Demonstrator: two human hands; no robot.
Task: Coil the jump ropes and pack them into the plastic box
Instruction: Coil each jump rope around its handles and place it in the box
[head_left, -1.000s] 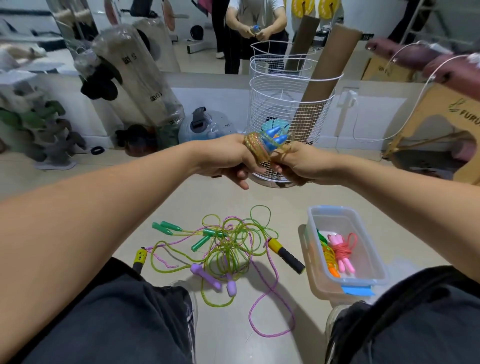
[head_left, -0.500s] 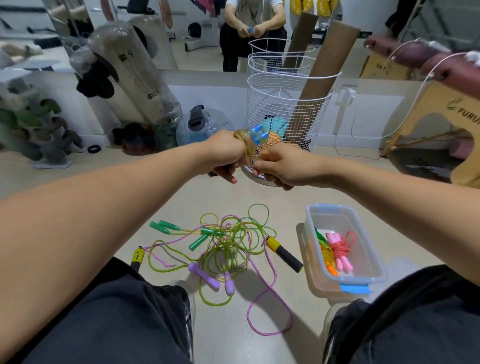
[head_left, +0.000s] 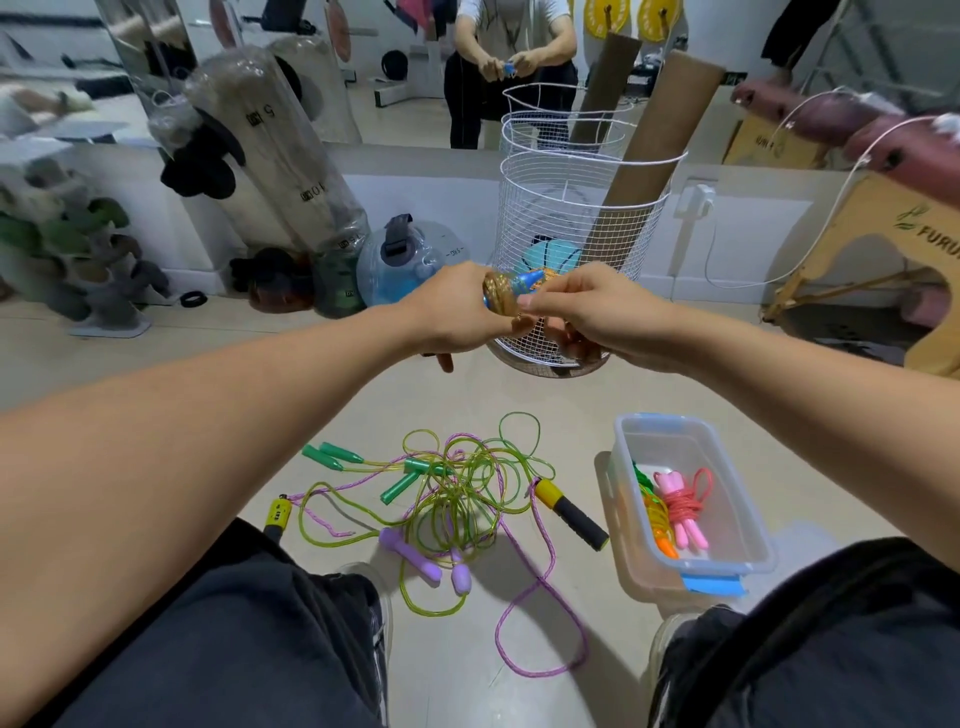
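Above floor, both hands grip coiled rope (head_left: 503, 296), blue handles (head_left: 527, 283) pointing right.

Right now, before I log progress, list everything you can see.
coiled jump rope: 1, orange cord, blue handles, held in both hands
plastic box: 1, clear, blue clips, floor right
packed ropes: at least 2, pink and orange-green, inside box
loose ropes: several, green, purple, yellow-black handles, tangled on floor
wire basket: 1, white, behind hands
cardboard tube: 1, brown, standing in basket
left hand: grips coil
right hand: pinches coil
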